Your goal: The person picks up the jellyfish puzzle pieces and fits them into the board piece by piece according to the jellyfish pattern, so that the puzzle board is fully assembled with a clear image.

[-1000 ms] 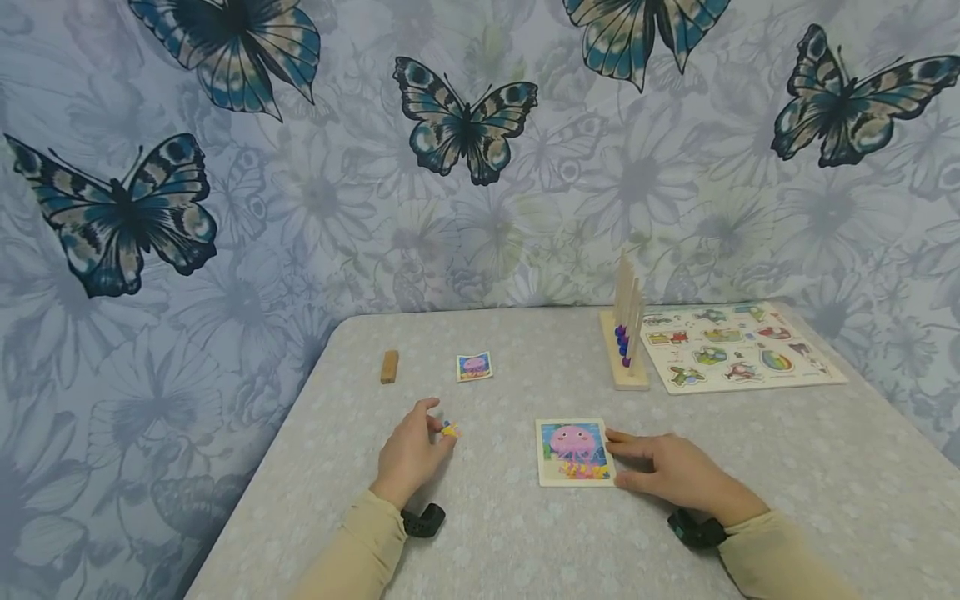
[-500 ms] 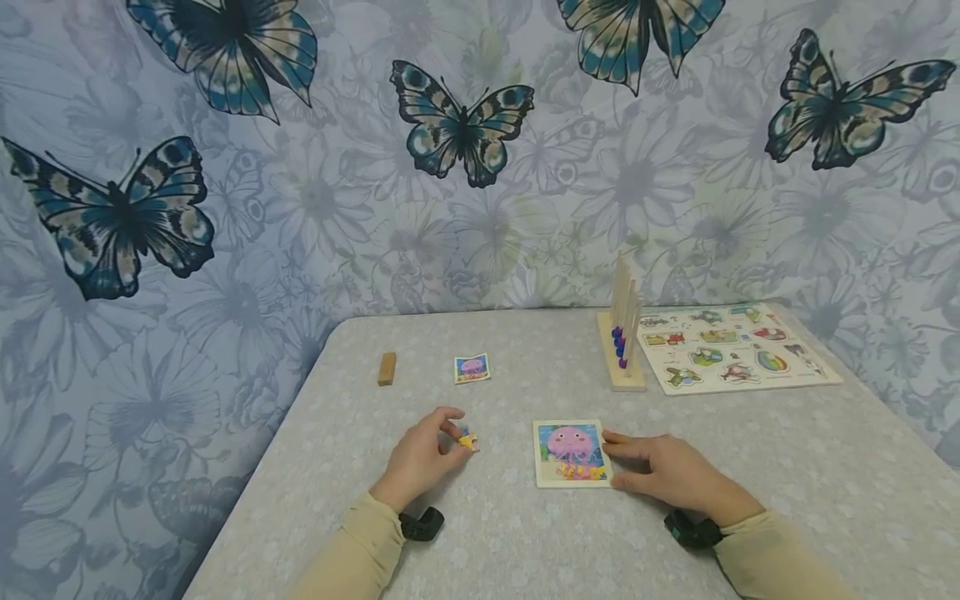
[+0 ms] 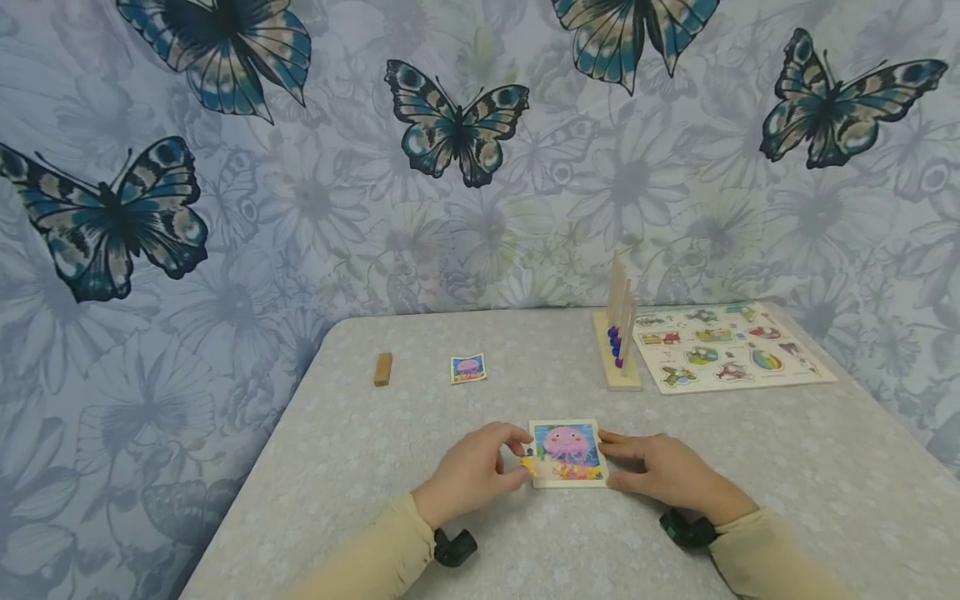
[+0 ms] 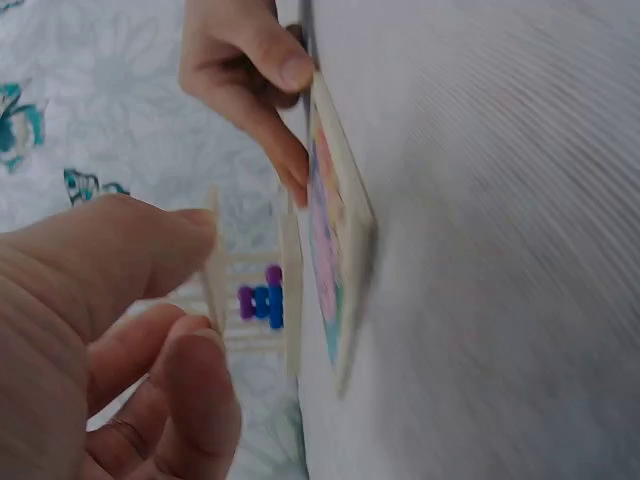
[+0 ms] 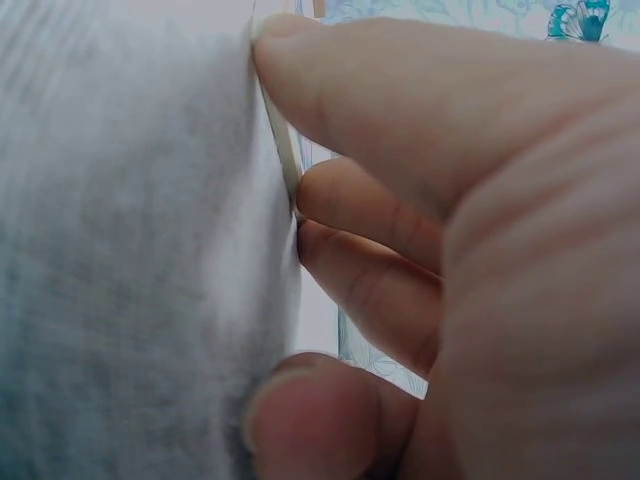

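Note:
My left hand (image 3: 472,468) pinches a small jigsaw piece (image 3: 528,464), yellow with some blue, between thumb and fingers at the left edge of a square jellyfish puzzle board (image 3: 566,446). Edge-on in the left wrist view, the piece (image 4: 215,268) is held above the board (image 4: 352,225), apart from it. The board lies flat and shows a pink jellyfish over yellow and pink coral; a pale patch shows at its lower left. My right hand (image 3: 671,475) rests on the table, its extended fingers and thumb touching the board's right edge, as the right wrist view also shows.
Farther back lie a small wooden block (image 3: 383,369) and a small jellyfish picture card (image 3: 468,368). A wooden stand with upright rods and blue and purple beads (image 3: 617,346) is at the back right, beside a large picture board (image 3: 731,350). Behind the table is a butterfly-patterned wall.
My left hand has moved right with the jigsaw piece, from the table left of the puzzle board to the board's left edge. My right hand has stayed at the right edge.

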`<control>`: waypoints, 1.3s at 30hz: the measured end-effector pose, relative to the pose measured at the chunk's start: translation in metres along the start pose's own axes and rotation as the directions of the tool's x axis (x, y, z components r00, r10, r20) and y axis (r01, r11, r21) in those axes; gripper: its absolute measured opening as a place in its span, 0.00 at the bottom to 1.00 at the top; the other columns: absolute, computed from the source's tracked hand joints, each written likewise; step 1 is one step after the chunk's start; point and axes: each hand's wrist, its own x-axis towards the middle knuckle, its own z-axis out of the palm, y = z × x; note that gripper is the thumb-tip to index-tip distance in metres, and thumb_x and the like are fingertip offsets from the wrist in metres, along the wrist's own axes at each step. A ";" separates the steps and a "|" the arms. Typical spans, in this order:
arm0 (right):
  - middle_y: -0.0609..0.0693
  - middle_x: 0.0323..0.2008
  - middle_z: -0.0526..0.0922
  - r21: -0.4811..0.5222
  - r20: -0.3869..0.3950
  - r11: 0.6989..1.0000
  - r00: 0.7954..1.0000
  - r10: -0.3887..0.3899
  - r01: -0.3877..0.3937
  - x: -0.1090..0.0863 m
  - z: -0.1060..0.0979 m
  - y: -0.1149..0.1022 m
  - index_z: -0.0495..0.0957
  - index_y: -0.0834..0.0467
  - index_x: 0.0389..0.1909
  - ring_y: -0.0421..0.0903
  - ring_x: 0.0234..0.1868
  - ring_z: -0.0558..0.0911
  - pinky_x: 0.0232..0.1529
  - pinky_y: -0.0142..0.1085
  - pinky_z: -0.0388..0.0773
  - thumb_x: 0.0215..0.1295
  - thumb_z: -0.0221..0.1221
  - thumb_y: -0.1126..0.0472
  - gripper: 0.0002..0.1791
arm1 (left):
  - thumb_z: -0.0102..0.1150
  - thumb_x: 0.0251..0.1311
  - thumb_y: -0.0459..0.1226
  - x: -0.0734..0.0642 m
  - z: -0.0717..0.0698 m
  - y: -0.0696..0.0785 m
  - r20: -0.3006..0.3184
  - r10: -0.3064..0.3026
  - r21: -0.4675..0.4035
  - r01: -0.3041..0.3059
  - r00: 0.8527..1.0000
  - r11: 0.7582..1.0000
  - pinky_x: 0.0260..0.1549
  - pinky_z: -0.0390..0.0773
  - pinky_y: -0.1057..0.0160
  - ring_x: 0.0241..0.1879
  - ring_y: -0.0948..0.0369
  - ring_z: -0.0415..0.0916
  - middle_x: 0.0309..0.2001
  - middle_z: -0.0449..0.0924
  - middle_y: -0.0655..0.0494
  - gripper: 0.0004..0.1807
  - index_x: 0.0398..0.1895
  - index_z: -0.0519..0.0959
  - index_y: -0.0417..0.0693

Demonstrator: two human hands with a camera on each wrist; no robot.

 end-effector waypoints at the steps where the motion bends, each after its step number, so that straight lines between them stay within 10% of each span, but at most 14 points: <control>1: 0.45 0.73 0.71 -0.003 -0.001 1.000 1.000 -0.002 0.002 0.000 0.000 0.000 0.77 0.49 0.69 0.33 0.23 0.59 0.33 0.30 0.67 0.66 0.65 0.37 0.35 | 0.71 0.64 0.42 0.004 0.001 0.005 0.011 0.008 0.023 -0.008 1.000 1.000 0.26 0.73 0.71 0.25 0.73 0.70 0.45 0.82 0.60 0.22 0.60 0.80 0.50; 6: 0.44 0.73 0.71 -0.015 -0.004 1.000 1.000 -0.001 0.001 0.000 -0.001 0.001 0.77 0.49 0.69 0.33 0.22 0.57 0.31 0.30 0.66 0.66 0.65 0.37 0.35 | 0.71 0.63 0.42 0.019 0.015 0.011 0.034 -0.004 0.099 0.001 0.999 0.995 0.29 0.72 0.71 0.29 0.71 0.69 0.44 0.82 0.61 0.21 0.59 0.82 0.49; 18: 0.44 0.73 0.71 0.005 -0.003 1.000 1.000 0.005 -0.005 -0.001 0.000 0.000 0.77 0.49 0.69 0.34 0.21 0.57 0.26 0.30 0.63 0.65 0.65 0.36 0.35 | 0.71 0.64 0.44 0.020 0.041 -0.005 0.037 -0.055 -0.023 0.056 0.998 0.998 0.29 0.72 0.71 0.28 0.72 0.70 0.41 0.78 0.64 0.13 0.51 0.88 0.60; 39: 0.42 0.72 0.73 -0.038 -0.015 0.999 1.000 -0.009 0.009 0.000 0.000 0.002 0.78 0.48 0.68 0.33 0.46 0.79 0.42 0.30 0.72 0.65 0.64 0.34 0.35 | 0.64 0.70 0.42 0.017 0.046 -0.013 -0.032 0.113 0.021 -0.112 0.993 0.993 0.30 0.73 0.75 0.30 0.78 0.73 0.52 0.85 0.65 0.09 0.47 0.91 0.58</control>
